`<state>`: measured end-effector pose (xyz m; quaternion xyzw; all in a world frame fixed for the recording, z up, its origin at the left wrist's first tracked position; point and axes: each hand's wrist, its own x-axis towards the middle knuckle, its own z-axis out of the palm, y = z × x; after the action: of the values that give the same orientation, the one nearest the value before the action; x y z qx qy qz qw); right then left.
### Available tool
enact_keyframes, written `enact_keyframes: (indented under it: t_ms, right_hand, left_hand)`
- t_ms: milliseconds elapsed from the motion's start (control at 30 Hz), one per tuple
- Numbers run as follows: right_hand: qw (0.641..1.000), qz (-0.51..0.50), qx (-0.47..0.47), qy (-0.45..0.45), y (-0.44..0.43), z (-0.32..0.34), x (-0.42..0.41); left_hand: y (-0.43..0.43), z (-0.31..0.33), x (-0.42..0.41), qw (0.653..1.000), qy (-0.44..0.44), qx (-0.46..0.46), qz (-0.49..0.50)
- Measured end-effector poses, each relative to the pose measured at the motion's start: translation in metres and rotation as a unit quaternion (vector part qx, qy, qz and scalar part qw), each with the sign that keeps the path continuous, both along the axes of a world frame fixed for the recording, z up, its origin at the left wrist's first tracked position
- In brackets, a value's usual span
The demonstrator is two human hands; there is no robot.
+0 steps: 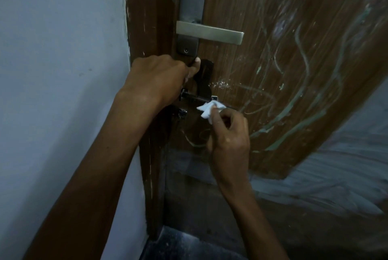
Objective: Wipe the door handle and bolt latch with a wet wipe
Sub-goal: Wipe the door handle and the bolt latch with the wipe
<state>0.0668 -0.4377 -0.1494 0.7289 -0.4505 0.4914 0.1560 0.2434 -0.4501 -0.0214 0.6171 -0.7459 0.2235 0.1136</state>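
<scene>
One horizontal bolt latch (198, 98); handle (210, 32) points right.

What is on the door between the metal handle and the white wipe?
In the head view, the dark bolt latch lies between the handle and the wipe; the left hand holds it near its top.

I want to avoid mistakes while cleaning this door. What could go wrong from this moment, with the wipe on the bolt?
1. The wet wipe is bunched small in the right hand, so bare fingertips may scrape on the metal brackets of the bolt latch.
2. The left hand grips and covers the latch's left end, so that part may be missed.
</scene>
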Motion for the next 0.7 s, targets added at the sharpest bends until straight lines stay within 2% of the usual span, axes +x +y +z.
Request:
enact_keyframes:
  t_ms: [200,433,533,700]
  right_hand:
    - [0.993,-0.034,0.051,0.102,-0.020,0.015,-0.008]
    - [0.986,-0.049,-0.010,0.161,-0.030,0.016,-0.030]
    - [0.985,-0.064,-0.002,0.157,-0.024,0.015,-0.054]
    - [0.992,-0.084,-0.006,0.096,-0.006,0.025,-0.069]
  left_hand:
    - [-0.002,-0.003,0.002,1.000,0.003,-0.011,-0.011]
    - [0.001,-0.002,-0.001,1.000,0.005,-0.029,0.004]
    - [0.000,-0.004,-0.001,1.000,-0.006,-0.026,0.005]
    - [-0.006,-0.007,0.002,1.000,-0.015,-0.025,0.006]
